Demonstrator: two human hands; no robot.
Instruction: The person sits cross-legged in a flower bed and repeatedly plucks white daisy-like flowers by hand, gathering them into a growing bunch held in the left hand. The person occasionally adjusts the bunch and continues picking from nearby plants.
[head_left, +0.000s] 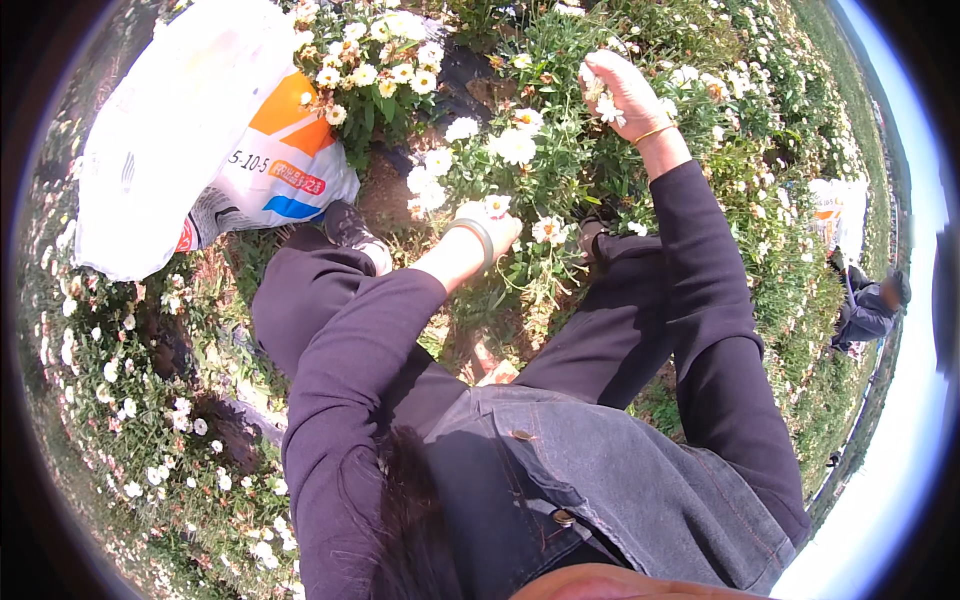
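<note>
Low among the blooms, my left hand, with a grey-green bangle at its wrist, has its fingers curled down. A white flower with an orange centre overlaps the hand; whether the fingers grip anything is hidden. Farther forward and to the right, my right hand is closed around several picked white flower heads, with a thin yellow band at that wrist. Between the hands, large white blooms stand on green stems. Another white and orange bloom is just right of my left hand.
A large white plastic sack over a printed sack stands at the left by my shoe. Flowering plants fill both sides. At far right, a person is bent low near another printed sack.
</note>
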